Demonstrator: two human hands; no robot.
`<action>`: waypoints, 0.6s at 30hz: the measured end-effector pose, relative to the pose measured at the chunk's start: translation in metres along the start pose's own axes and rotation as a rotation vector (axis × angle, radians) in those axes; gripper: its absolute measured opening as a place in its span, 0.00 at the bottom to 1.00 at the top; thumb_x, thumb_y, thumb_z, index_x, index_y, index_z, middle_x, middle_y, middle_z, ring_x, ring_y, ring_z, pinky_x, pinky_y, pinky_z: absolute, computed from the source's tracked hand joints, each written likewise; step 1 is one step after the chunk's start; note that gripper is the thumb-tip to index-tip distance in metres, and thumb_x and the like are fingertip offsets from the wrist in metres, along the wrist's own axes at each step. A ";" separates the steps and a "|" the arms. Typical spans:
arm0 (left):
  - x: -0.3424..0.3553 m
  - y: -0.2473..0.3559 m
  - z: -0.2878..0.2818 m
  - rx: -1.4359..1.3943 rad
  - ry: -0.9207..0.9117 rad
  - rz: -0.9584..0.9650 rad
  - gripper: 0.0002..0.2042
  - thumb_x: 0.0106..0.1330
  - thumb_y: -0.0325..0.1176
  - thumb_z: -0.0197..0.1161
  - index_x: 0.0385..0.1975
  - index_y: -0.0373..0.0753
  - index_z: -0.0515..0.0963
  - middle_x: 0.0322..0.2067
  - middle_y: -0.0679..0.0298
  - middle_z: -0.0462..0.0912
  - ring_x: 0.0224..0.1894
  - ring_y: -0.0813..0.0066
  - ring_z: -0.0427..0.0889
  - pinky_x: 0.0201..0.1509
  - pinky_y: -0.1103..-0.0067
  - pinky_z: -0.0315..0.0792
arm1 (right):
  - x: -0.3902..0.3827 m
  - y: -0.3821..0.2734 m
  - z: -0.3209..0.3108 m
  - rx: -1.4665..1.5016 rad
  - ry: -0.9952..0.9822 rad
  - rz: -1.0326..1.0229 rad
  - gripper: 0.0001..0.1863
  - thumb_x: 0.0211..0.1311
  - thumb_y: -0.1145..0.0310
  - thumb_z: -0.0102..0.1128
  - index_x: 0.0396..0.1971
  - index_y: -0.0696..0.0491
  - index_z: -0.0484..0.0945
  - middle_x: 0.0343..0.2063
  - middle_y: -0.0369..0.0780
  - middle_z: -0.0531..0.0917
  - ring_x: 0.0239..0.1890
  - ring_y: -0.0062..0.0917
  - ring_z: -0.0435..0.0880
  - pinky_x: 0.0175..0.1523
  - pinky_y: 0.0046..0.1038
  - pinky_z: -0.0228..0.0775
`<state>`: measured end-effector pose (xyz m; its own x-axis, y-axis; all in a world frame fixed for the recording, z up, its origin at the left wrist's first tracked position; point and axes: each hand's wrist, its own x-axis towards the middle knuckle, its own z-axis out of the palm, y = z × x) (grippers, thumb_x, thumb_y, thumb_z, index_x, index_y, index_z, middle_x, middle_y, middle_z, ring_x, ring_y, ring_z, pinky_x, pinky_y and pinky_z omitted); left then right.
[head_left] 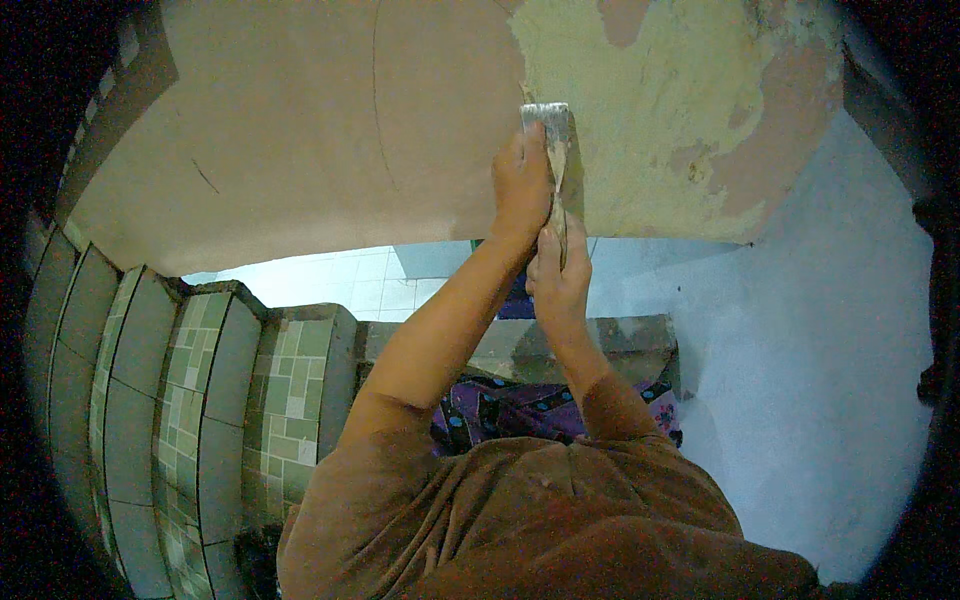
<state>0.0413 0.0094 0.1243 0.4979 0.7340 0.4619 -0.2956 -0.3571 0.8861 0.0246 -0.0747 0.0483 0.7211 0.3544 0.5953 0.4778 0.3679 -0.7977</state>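
Note:
A metal scraper [552, 135] is pressed blade-up against the wall, at the edge where old yellowish paint [640, 110] meets the bare pinkish-brown surface [320, 130]. My left hand [520, 190] grips the tool high up, just under the blade. Below it, my right hand [562, 285] is wrapped around the handle. Both forearms rise from my brown shirt at the bottom of the picture.
A tiled step or ledge with green and white tiles [290, 390] lies at the lower left. Under my arms a patterned purple cloth [530, 410] covers my legs. A pale bluish wall [830, 380] stands on the right, and white floor tiles [340, 280] show below.

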 end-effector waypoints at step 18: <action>0.017 0.010 -0.002 0.020 -0.014 0.115 0.20 0.69 0.42 0.49 0.29 0.28 0.77 0.26 0.43 0.79 0.27 0.55 0.76 0.36 0.64 0.67 | 0.010 -0.017 0.009 0.106 0.019 0.057 0.14 0.71 0.66 0.43 0.50 0.56 0.67 0.15 0.27 0.63 0.13 0.08 0.58 0.16 0.15 0.50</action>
<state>0.0451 0.0191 0.1410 0.4733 0.6794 0.5606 -0.3348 -0.4499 0.8279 0.0189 -0.0700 0.0685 0.7556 0.3614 0.5463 0.3805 0.4367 -0.8152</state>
